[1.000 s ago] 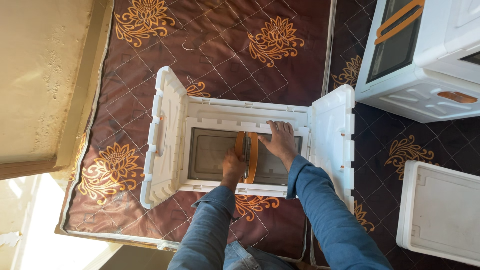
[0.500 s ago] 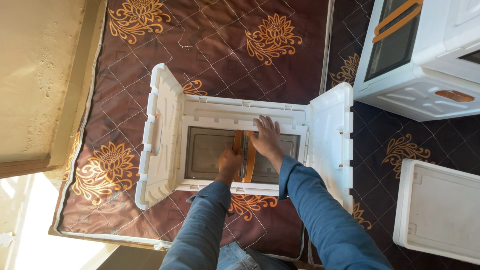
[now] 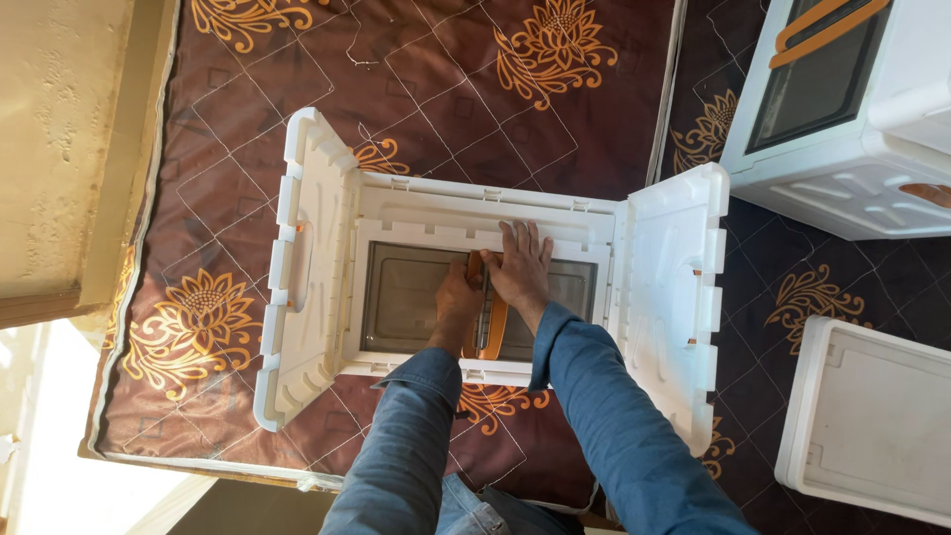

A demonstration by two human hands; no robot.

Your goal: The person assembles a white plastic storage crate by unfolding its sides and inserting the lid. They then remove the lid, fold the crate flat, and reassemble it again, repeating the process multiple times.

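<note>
both hands have drawn together since a second ago: the right hand [image 3: 519, 267], then spread near the panel's far right top edge, has slid left and now lies flat, fingers open and pressed on the white frame just above the orange handles [image 3: 491, 322]. the left hand [image 3: 457, 300] has crept up beside it, fingers curled against the left handle, though whether it truly grips is hard to tell. that looks like pressure gathering at the centre of the door panel [image 3: 416, 297], which lies inside the unfolded white box [image 3: 317, 258] on the brown quilt [image 3: 446, 89]. both forearms in blue sleeves reach forward, wrists nearly touching.
</note>
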